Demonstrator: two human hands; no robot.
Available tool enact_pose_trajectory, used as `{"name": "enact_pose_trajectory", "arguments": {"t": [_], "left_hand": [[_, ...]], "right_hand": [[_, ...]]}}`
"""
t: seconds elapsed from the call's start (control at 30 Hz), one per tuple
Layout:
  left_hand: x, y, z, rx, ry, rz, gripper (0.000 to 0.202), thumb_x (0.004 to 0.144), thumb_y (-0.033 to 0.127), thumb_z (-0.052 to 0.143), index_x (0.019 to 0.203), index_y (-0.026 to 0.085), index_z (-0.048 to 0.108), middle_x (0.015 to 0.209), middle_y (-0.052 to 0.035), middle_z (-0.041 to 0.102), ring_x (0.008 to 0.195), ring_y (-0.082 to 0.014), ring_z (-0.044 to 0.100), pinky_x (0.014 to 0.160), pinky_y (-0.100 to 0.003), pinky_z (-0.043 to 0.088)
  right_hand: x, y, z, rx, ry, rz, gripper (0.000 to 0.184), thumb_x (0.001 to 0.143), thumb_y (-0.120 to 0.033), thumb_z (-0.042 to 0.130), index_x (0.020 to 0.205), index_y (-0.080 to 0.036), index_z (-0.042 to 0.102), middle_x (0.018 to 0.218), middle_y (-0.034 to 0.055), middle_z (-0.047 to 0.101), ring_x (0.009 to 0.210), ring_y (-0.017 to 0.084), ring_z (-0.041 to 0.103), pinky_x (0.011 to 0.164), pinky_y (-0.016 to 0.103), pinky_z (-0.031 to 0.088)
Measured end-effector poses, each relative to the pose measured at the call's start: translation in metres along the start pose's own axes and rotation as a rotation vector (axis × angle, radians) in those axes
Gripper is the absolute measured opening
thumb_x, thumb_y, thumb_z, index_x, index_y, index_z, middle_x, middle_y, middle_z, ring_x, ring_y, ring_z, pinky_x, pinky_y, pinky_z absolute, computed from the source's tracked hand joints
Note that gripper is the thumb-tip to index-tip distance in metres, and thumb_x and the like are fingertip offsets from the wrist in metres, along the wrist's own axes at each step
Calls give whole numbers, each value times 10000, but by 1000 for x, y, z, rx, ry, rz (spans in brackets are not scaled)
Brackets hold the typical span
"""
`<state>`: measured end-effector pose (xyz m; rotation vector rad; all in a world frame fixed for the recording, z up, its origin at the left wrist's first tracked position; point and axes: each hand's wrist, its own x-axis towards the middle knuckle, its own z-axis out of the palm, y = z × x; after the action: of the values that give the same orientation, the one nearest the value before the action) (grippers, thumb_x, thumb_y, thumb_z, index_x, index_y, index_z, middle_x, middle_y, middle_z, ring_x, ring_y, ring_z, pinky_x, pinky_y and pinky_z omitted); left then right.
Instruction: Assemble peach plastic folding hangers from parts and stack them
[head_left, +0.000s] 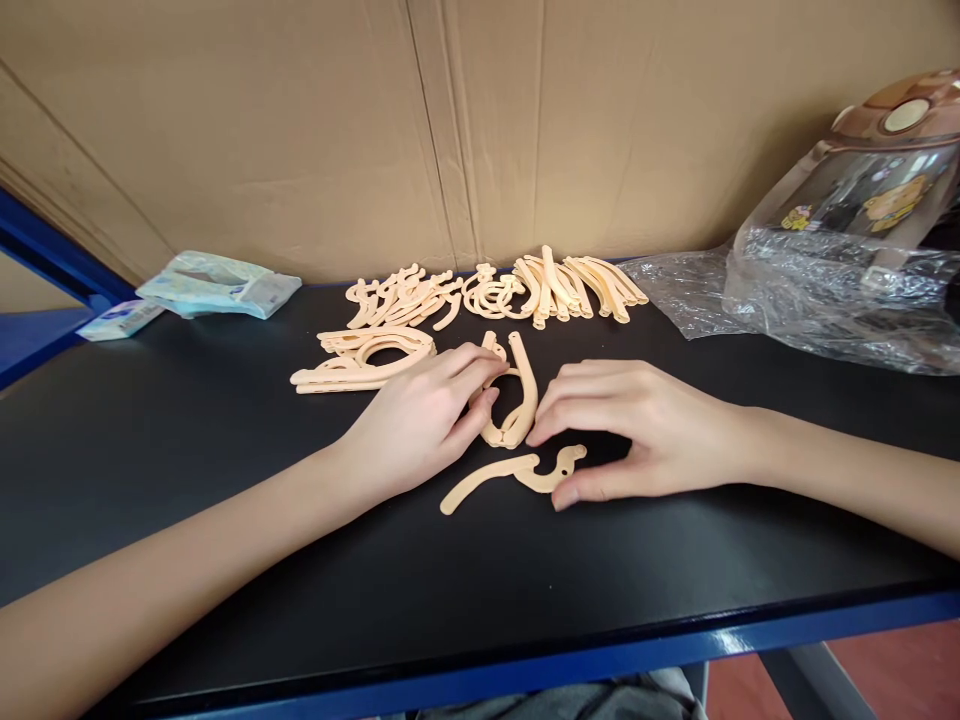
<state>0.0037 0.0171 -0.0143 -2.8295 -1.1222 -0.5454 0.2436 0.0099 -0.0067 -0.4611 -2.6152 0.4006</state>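
My left hand [420, 415] rests on the black table [225, 520], fingers curled around the left side of a U-shaped pair of peach plastic pieces [517, 400]. My right hand [630, 430] lies beside it, fingertips pressing the right side of the same pieces. A single curved peach piece with a hook end [510, 475] lies flat just in front, under my right thumb. A stack of assembled curved pieces [360, 360] sits left of my left hand.
Several loose peach parts [487, 290] lie in piles along the cardboard wall [480, 120]. Tissue packets [210, 283] are at the back left. A crumpled clear plastic bag [810, 300] and a lidded bottle [885, 170] sit at the right.
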Motion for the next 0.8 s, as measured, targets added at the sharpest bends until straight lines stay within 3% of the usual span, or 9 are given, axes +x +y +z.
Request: {"name": "enact_pose_trajectory", "arguments": {"t": [0.07,0.13,0.27,0.5,0.57,0.7,0.8], "left_hand": [[0,0,0,-2,6,4,307,1009,233,376,1170,133,617,1239,-96,644,1075,-224,649,927,-379,528],[0,-1,0,1,24,8,295,1006,235,392,1128,134,642,1199,-90,662,1052,-221,657,915,-370,532],[1,0,-2,21,48,41,293,1007,235,406,1044,136,680,1120,-79,692,990,-215,674,860,-345,534],[1,3,-8,90,55,106,271,998,230,441,884,149,672,876,-43,695,778,-158,652,701,-276,495],[1,3,-9,113,49,103,248,986,218,464,848,160,661,817,-25,676,727,-148,626,661,-268,470],[0,2,-9,47,37,62,177,977,178,470,920,177,637,838,-6,658,756,-151,624,672,-263,466],[-2,4,-11,-16,22,8,167,970,150,465,1010,190,622,916,-2,661,784,-156,640,669,-263,483]], "right_hand": [[1,-4,1,8,-28,-2,221,837,-350,717,964,-175,673,956,53,708,891,178,604,796,293,459],[1,-3,1,-17,-49,12,129,837,-202,673,964,-181,669,992,55,701,917,181,589,837,303,451],[-1,10,-4,-88,-11,21,201,856,-60,528,907,-182,679,1008,61,684,933,187,560,879,344,425],[-7,32,-9,-191,79,101,328,880,-61,510,602,-201,613,970,47,666,913,200,579,845,377,422],[-6,32,-8,-229,109,130,320,893,-71,482,641,-207,624,945,50,668,904,202,588,833,375,433],[-4,28,-9,-322,154,242,190,931,-187,483,892,-196,669,918,69,677,870,217,611,782,366,457],[-4,26,-15,-426,83,279,249,934,-365,542,840,-183,685,846,64,688,784,223,617,761,382,443]]}}
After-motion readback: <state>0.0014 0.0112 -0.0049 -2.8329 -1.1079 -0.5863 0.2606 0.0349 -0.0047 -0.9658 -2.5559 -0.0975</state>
